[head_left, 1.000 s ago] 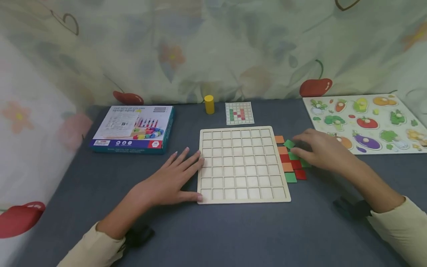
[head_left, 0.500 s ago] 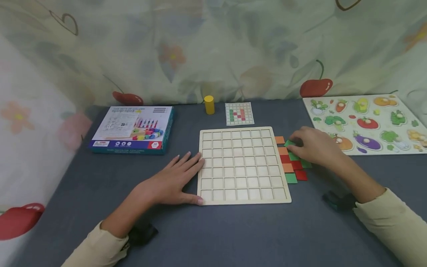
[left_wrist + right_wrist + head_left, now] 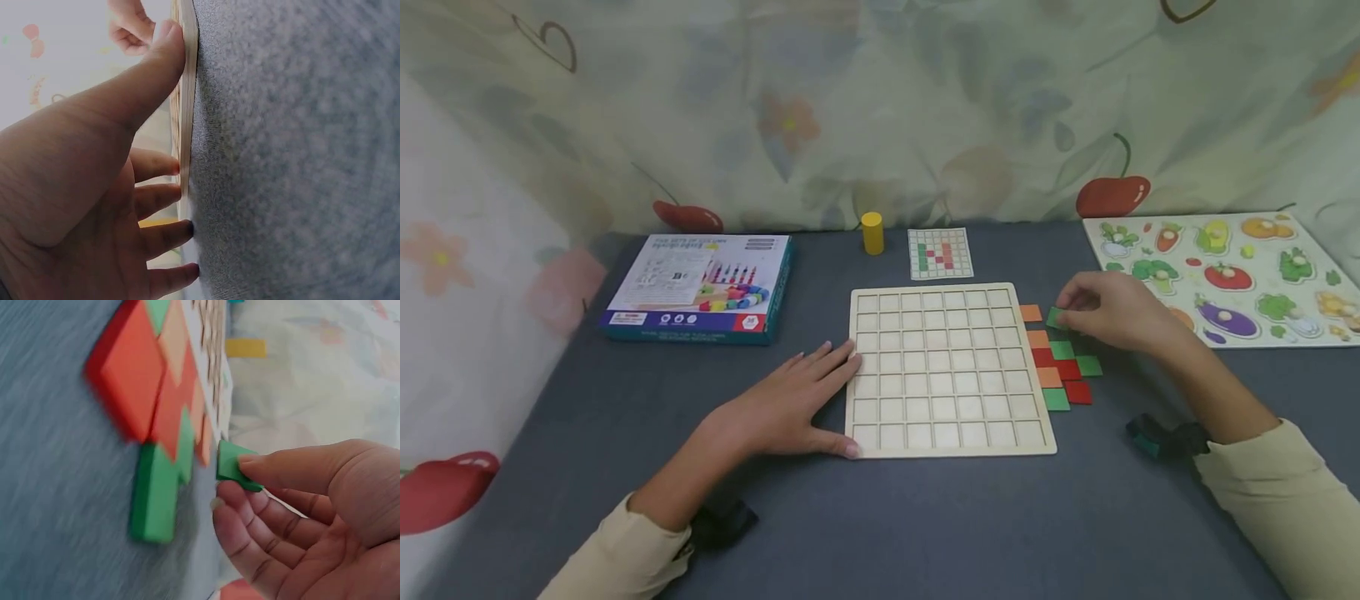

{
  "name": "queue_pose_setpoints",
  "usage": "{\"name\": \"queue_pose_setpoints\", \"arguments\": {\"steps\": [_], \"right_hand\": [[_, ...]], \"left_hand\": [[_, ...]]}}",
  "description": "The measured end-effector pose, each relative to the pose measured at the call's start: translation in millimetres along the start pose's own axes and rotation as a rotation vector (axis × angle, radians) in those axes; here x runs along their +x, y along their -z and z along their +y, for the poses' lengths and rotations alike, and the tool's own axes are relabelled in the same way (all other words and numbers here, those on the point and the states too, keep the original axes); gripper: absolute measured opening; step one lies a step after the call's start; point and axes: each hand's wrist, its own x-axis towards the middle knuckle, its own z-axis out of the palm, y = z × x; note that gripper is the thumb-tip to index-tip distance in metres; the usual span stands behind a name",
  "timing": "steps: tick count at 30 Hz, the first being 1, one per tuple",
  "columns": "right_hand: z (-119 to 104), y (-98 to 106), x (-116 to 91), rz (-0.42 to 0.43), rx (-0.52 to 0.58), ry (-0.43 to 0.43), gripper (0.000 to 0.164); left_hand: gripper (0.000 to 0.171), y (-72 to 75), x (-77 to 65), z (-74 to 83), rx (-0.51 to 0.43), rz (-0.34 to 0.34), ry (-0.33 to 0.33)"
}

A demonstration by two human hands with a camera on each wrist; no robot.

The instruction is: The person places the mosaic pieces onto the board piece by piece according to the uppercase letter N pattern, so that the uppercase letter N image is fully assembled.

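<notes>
A wooden grid board [image 3: 953, 371] of bare square cells lies mid-table. Along its left edge rests my left hand [image 3: 790, 408], fingers spread; in the left wrist view the thumb [image 3: 164, 47] lies against the board's side. Between thumb and fingers, my right hand [image 3: 1112, 308] pinches a green square tile [image 3: 232, 464], held over the table right of the board. Below that hand, several loose tiles lie beside the board's right edge: orange tiles [image 3: 1030, 312], red tiles [image 3: 1078, 392] and green tiles [image 3: 1056, 400].
A small pattern card [image 3: 940, 253] with coloured squares lies behind the board, next to a yellow cylinder [image 3: 872, 233]. At back left is a toy box [image 3: 700, 287]. A vegetable puzzle board [image 3: 1270, 275] occupies the back right. A floral curtain [image 3: 880, 117] hangs behind.
My right hand has taken hold of the green tile and lifted it from the group, uncovering the green tiles beneath. The left hand has stayed at the board's edge.
</notes>
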Motion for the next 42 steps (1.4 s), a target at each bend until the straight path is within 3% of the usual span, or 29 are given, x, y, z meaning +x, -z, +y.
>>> {"name": "queue_pose_setpoints", "arguments": {"steps": [8, 18, 34, 42], "right_hand": [[-28, -11, 8, -0.046, 0.162, 0.047, 0.015], [-72, -32, 28, -0.106, 0.226, 0.106, 0.011], [-127, -63, 58, -0.192, 0.229, 0.243, 0.006], [-142, -80, 69, -0.22, 0.14, 0.247, 0.004]], "left_hand": [[0.11, -0.5, 1.6, -0.2, 0.011, 0.03, -0.005], [0.114, -0.7, 2.4, 0.3, 0.007, 0.034, 0.01], [0.111, -1.6, 1.0, -1.1, 0.001, 0.048, -0.019], [0.11, -1.4, 0.7, -1.6, 0.001, 0.052, -0.024]]}}
